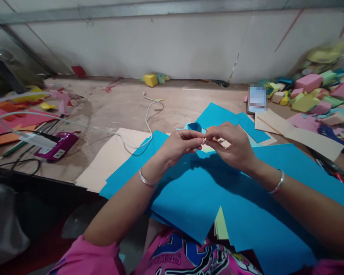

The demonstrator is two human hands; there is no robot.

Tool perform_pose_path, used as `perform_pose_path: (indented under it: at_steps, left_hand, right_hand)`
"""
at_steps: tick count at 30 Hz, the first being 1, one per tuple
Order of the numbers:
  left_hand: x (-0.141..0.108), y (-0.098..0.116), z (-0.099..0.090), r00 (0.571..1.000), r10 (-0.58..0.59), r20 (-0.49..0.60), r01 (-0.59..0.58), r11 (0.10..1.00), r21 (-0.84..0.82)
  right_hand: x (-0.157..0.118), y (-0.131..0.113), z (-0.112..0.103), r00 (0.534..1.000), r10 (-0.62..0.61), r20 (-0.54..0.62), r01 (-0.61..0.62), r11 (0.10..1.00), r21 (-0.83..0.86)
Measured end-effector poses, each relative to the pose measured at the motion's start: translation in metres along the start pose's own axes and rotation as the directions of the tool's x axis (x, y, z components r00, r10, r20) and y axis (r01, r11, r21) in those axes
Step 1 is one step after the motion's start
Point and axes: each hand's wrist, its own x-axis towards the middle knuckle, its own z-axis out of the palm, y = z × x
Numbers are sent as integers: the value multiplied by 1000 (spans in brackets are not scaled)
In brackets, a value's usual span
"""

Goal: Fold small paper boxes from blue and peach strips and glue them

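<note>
My left hand (181,146) and my right hand (232,146) meet over blue paper sheets (189,194), fingertips pinched together. Between them shows a small pale piece (204,141), which looks like folded paper; most of it is hidden by the fingers. Both hands are closed on it. Just behind the fingers stands a small blue folded paper shape (194,127), and a bit of orange paper (211,128) peeks out beside it. Peach paper (109,152) lies partly under the blue sheets at the left.
Folded paper pieces (306,101) heap up at the right, near a phone (257,100) and a peach strip (298,131). Scissors or pliers (339,175) lie at the right edge. At left are a purple power strip (57,146), a white cable (147,122) and a pink glue gun (62,100).
</note>
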Motion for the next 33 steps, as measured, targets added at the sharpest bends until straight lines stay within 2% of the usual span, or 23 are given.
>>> perform_pose_path:
  at_steps: [4, 8, 13, 16, 21, 25, 27, 30, 33]
  left_hand:
    - [-1, -2, 4, 1000, 15, 9, -15, 1000, -20]
    - [-5, 2, 8, 996, 88, 18, -89, 994, 67]
    - [-11, 2, 17, 967, 253, -27, -245, 957, 157]
    - [-11, -2, 20, 945, 316, -90, -290, 931, 220]
    - [-10, -4, 20, 918, 373, -130, -311, 885, 347]
    - [-10, -7, 21, 876, 468, -120, -380, 821, 426]
    - [-11, -9, 21, 837, 540, -88, -446, 767, 461]
    - [-13, -9, 19, 795, 606, -7, -508, 673, 538]
    - [-16, -6, 16, 823, 553, 132, -511, 619, 596]
  right_hand:
    - [0, -3, 2, 999, -32, 0, 32, 999, -23]
    - [0, -7, 2, 1000, 12, -7, -12, 999, -37]
    - [-4, -12, 0, 980, 191, -54, -191, 982, -2]
    - [-6, -12, 0, 957, 286, -44, -285, 958, 38]
    - [-6, -11, 1, 958, 285, -19, -283, 957, 70]
    - [-4, -13, 2, 973, 231, -28, -232, 971, -56]
    - [-3, -13, 2, 977, 214, 12, -211, 972, -100]
    - [-1, -10, -2, 963, 217, 157, -212, 976, -47]
    - [1, -9, -8, 937, 140, 321, -145, 989, -9]
